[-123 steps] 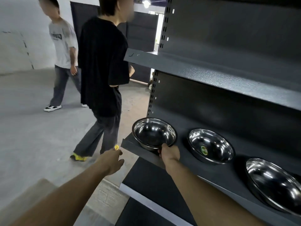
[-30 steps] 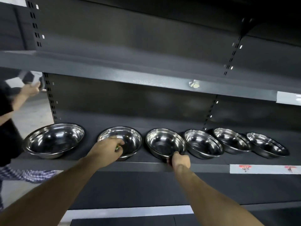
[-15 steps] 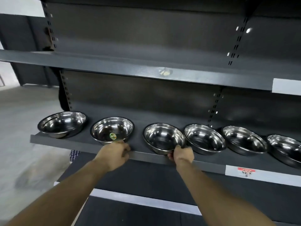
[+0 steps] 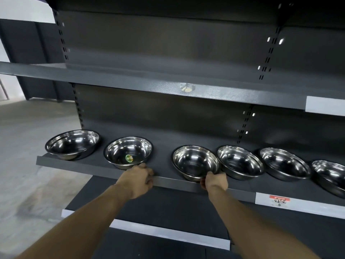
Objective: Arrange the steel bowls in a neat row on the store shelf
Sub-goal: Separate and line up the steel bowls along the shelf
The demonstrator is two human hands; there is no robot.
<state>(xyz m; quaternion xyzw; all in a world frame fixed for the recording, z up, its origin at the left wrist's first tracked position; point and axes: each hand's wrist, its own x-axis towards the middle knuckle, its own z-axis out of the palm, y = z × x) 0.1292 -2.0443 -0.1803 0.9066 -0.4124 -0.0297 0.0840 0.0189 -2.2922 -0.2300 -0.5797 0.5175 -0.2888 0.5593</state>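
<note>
Steel bowls, six in view, sit along the middle shelf (image 4: 93, 166). The right hand (image 4: 214, 181) pinches the third bowl (image 4: 195, 162) at its near rim; a wide gap to the second bowl (image 4: 128, 152) remains. The left hand (image 4: 137, 179), fingers curled, has dropped from that bowl's rim to the shelf lip.

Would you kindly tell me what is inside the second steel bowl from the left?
The second steel bowl from the left holds one small round green sticker on its bottom; nothing else is inside.
</note>
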